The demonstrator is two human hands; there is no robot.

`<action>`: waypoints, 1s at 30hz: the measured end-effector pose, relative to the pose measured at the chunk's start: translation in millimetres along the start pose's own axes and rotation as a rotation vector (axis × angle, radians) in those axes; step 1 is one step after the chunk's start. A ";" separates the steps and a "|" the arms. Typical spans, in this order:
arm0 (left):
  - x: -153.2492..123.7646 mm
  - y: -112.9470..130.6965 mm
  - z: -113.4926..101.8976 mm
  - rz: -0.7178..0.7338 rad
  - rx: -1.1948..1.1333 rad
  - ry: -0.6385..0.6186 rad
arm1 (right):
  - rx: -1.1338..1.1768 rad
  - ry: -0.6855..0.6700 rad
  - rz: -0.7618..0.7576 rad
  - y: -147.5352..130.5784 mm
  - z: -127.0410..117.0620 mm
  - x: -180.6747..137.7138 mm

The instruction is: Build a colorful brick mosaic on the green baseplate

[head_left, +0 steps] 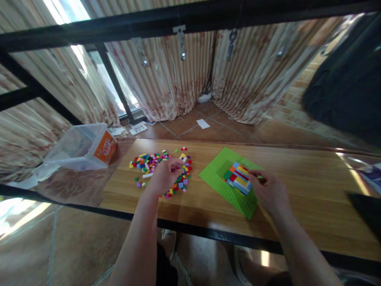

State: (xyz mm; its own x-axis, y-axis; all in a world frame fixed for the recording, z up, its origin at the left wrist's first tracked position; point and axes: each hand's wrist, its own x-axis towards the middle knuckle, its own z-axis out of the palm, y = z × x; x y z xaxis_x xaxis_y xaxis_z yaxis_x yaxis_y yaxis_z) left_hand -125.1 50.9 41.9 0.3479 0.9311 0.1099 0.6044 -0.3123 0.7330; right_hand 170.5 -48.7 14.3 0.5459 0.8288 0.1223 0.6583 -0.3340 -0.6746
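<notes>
My left hand point(165, 174) rests over a scattered pile of small coloured bricks point(149, 162) on the wooden table point(312, 190), fingers curled in a pinch among them; what it grips is too small to name. My right hand point(266, 188) sits at the right edge of a block of stacked coloured bricks point(238, 177) built on a green baseplate point(218, 169). Its fingertips are pinched together against the block, with a small green piece showing at them.
A clear plastic tub point(74, 147) with an orange label lies on its side at the table's left end. Black frame bars point(190, 16) cross overhead. Curtains hang behind, and papers lie on the tiled floor point(205, 124). A dark object point(367, 210) is at the right edge.
</notes>
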 end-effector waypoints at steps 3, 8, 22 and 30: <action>-2.3 20.1 30.4 0.102 -0.152 -0.086 | 0.039 0.012 0.017 -3.4 -0.8 -0.4; -11.9 50.4 83.1 0.251 -0.155 -0.177 | 0.093 0.031 -0.011 -1.6 0.0 -0.8; 11.0 52.5 118.1 0.420 -0.097 -0.056 | 0.178 0.010 -0.078 4.4 2.1 -1.3; 11.1 49.0 124.0 0.433 -0.165 -0.035 | 0.163 0.010 -0.130 6.7 3.4 -1.9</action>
State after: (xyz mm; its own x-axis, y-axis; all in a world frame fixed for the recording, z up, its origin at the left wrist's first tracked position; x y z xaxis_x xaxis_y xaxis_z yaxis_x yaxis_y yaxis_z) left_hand -2.7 22.6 -4.2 0.5690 0.7134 0.4090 0.2768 -0.6345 0.7217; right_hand 172.1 -51.0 7.1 0.4678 0.8554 0.2225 0.6311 -0.1470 -0.7616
